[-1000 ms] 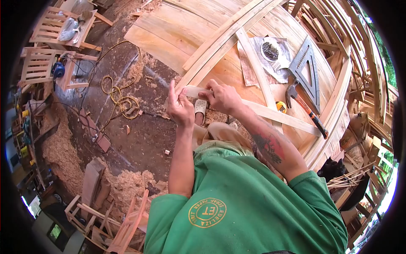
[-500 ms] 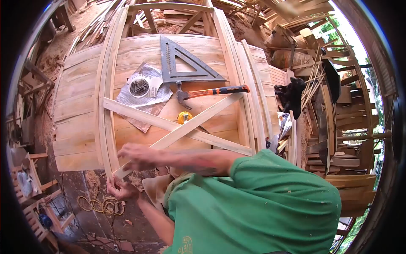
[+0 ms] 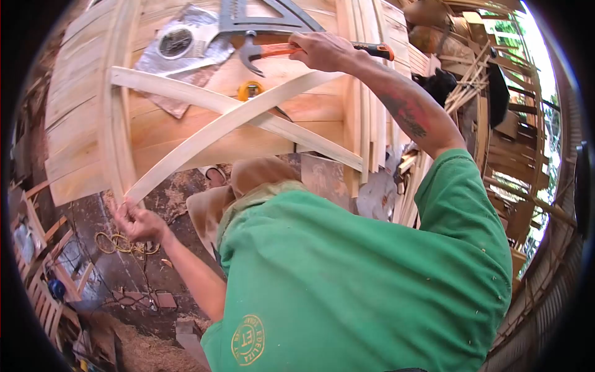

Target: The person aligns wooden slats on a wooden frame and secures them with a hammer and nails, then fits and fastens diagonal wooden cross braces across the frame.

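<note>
Two thin wooden slats cross in an X over the wooden frame. The upper slat bows slightly and runs from the frame's near left corner toward the right rail. At its lower left end, my left hand has its fingers pinched on the slat tip. My right hand is wrapped round the handle of the hammer, whose claw head points left. Beneath the other slat are the plank boards. A yellow tape measure sits by the crossing.
A metal triangle square lies beyond the hammer. Left of it, a round container of nails stands on a crumpled sheet. A yellow cord is on the floor. Something black and scrap wood are at the right.
My right hand has moved from the slat's left end, across to the hammer handle, and closed on it. My left hand stays at the slat's end. The view has turned and shifted.
</note>
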Motion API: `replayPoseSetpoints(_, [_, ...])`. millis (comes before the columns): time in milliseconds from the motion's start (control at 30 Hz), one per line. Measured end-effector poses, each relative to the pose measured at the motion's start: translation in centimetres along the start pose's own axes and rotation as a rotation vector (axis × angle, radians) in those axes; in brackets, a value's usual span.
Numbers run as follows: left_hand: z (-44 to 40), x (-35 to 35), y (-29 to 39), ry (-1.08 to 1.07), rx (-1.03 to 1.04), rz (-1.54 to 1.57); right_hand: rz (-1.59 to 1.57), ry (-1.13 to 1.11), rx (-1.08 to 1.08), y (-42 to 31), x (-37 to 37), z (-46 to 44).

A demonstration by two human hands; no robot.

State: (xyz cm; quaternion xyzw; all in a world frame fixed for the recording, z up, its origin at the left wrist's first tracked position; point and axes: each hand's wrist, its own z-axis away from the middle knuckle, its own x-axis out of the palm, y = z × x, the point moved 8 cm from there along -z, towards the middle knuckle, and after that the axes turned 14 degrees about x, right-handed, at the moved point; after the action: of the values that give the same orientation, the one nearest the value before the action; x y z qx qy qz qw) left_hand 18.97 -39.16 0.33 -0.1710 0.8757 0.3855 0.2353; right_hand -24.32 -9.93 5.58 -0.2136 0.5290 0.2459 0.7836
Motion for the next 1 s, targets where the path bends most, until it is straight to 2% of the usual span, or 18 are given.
replayPoseSetpoints(33, [-0.3, -0.1, 0.7, 0.000, 0.018, -0.033, -0.034, -0.017, 0.026, 0.2, -0.4, 0.8])
replayPoseSetpoints(67, [-0.1, -0.1, 0.2, 0.012, -0.049, 0.016, -0.034, -0.026, 0.042, 0.2, -0.8, 2.3])
replayPoseSetpoints(133, [0.3, 0.3, -1.0, 0.022, -0.062, 0.066, -0.319, -0.113, 0.107, -1.0, -1.6, 4.7])
replayPoseSetpoints(200, [-0.1, 0.0, 0.0, -0.006, -0.089, 0.117, -0.551, -0.043, 0.024, -4.4, -2.7, 7.7])
replayPoseSetpoints(267, [0.0, -0.1, -0.6, -0.011, -0.076, 0.089, -0.850, -0.251, 0.158, -8.0, -1.7, 10.3])
replayPoseSetpoints(400, [0.1, 0.2, -0.8, 0.013, -0.073, 0.124, -0.745, -0.231, -0.076, -13.3, -3.5, 11.7])
replayPoseSetpoints(567, [0.0, 0.0, -0.6, -0.009, -0.015, 0.038, -0.649, -0.312, -0.001, -15.0, -5.4, 13.0])
replayPoseSetpoints(633, [0.0, 0.0, 0.0, -0.012, -0.040, 0.049, -0.809, -0.265, -0.125, -17.0, -5.4, 13.7])
replayPoseSetpoints(667, [-0.2, -0.1, 0.2, -0.024, -0.071, 0.057, -0.902, -0.310, -0.117, -17.8, -4.3, 14.1])
replayPoseSetpoints(700, [-0.4, -0.2, 0.3, -0.035, 0.034, -0.026, -0.903, -0.314, -0.146, -18.8, -3.2, 14.4])
replayPoseSetpoints(733, [-0.3, 0.1, -0.2, -0.064, 0.043, -0.037, -0.947, -0.271, -0.148, -19.5, -2.4, 14.5])
replayPoseSetpoints(767, [0.0, 0.4, -0.8, -0.025, -0.054, 0.100, -0.998, -0.235, -0.166, -21.1, -2.5, 14.5])
replayPoseSetpoints(833, [-0.3, -0.3, 0.0, 0.031, 0.033, 0.118, -1.094, -0.363, -0.069, -24.2, -2.2, 15.2])
replayPoseSetpoints(900, [0.5, 0.2, -1.6, 0.040, -0.036, 0.189, -1.062, -0.274, -0.208, -26.8, -2.3, 15.4])
replayPoseSetpoints(933, [-0.2, -0.4, -0.3, -0.002, -0.024, 0.033, -1.063, -0.315, -0.289, -28.5, -2.0, 15.5])
replayPoseSetpoints(967, [-0.3, -0.6, -0.1, 0.047, 0.091, 0.030, -1.051, -0.297, -0.355, -29.6, -2.1, 16.0])
replayPoseSetpoints(1000, [-0.3, -0.8, 0.1, 0.053, 0.045, 0.030, -1.038, -0.269, -0.404, -30.8, -2.1, 16.3])
